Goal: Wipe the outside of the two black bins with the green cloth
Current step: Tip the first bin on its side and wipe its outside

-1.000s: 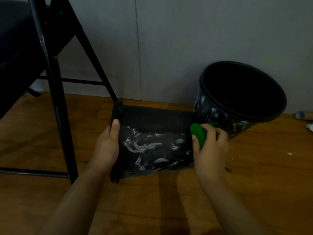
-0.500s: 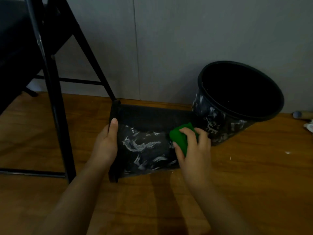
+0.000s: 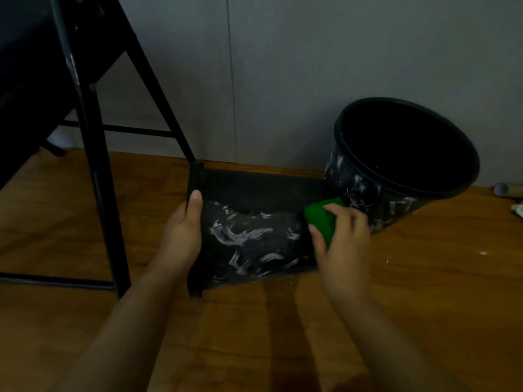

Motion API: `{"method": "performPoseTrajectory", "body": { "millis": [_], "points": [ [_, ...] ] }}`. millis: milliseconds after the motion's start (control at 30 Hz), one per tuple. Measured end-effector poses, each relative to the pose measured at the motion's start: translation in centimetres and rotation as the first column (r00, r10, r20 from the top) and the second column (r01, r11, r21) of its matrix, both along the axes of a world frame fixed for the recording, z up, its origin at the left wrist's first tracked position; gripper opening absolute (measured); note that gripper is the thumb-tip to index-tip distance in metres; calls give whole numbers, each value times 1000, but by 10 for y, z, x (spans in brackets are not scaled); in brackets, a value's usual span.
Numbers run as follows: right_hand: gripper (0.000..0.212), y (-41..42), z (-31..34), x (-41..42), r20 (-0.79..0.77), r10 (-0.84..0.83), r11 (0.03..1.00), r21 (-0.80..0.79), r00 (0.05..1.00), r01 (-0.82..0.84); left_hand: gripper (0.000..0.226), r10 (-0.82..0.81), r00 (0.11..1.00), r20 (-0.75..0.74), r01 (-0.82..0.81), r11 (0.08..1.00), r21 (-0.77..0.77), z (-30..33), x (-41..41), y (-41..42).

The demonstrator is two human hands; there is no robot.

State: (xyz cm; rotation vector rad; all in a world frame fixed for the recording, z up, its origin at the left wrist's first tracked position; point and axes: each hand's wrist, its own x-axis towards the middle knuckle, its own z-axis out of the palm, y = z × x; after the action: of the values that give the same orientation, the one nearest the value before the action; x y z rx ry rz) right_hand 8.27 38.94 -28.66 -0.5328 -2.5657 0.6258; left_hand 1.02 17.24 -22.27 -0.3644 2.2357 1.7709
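Since half a second ago the right hand [image 3: 341, 239] with the cloth [image 3: 319, 222] has slid back right, to the bottom end of the lying bin [image 3: 254, 230]. Its fingers curl round the cloth, pressing it on the wall. The left hand [image 3: 184, 233] grips the rim. This bin lies on the floor, its long axis left to right, mouth pointing left. White smears cover it, and also the round bin [image 3: 368, 193] just beside, so most wiping seems left.

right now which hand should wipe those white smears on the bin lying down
Right. The right hand already holds the green cloth at the lying bin's end, while the left hand steadies its rim.
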Motion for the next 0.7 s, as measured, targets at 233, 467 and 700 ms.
{"method": "performPoseTrajectory", "body": {
  "millis": [233, 467, 700],
  "points": [
    [42, -6, -2, 8, -14, -119, 991, -55, 993, 118, 34, 8, 1000, 3, -8, 1000, 13, 0, 0, -1],
    [40, 7, 9, -10, -15, -136, 987, -84, 991, 134, 36, 0, 1000, 10, -1, 1000, 18, -4, -2, 0],
    [40, -20, 16, -11, 2, 189, 980, 59, 982, -189, 33, -10, 1000, 13, 10, 1000, 19, -3, -4, 0]
  ]
}}
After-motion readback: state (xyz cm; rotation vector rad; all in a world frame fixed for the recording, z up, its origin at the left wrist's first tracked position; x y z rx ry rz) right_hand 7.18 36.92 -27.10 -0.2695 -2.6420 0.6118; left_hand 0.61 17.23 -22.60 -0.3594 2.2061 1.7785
